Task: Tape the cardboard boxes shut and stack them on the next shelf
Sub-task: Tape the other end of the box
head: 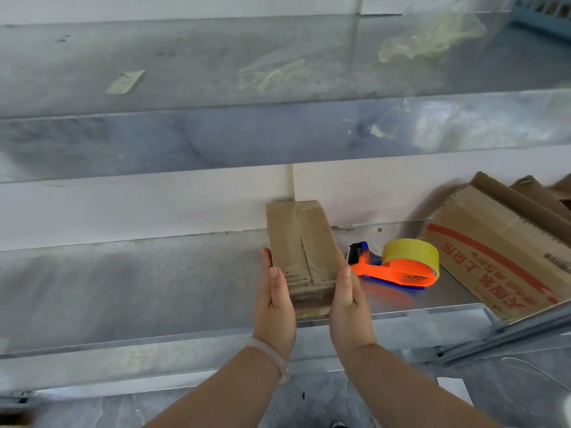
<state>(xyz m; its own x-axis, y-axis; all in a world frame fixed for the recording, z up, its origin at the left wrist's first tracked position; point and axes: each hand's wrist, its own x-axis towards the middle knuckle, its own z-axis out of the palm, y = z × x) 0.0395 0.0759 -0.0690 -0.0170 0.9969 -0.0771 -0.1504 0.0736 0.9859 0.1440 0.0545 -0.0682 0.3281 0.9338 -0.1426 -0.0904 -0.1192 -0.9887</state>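
Note:
A small flat cardboard box (304, 242) with a taped seam down its middle lies on the lower metal shelf (139, 282), its near end at the shelf's front edge. My left hand (275, 307) presses flat against its left side and my right hand (349, 307) against its right side, fingers straight, thumbs on the top face. Just right of the box lies an orange and blue tape dispenser (398, 265) with a yellow roll. A larger cardboard box (500, 251) with red print stands tilted at the far right, its flaps open.
The upper metal shelf (216, 131) runs across above the box. On it lie crumpled clear tape (432, 38), a tape scrap (125, 81) and, at the top right corner, a blue basket (543, 13). A white wall stands behind the shelves.

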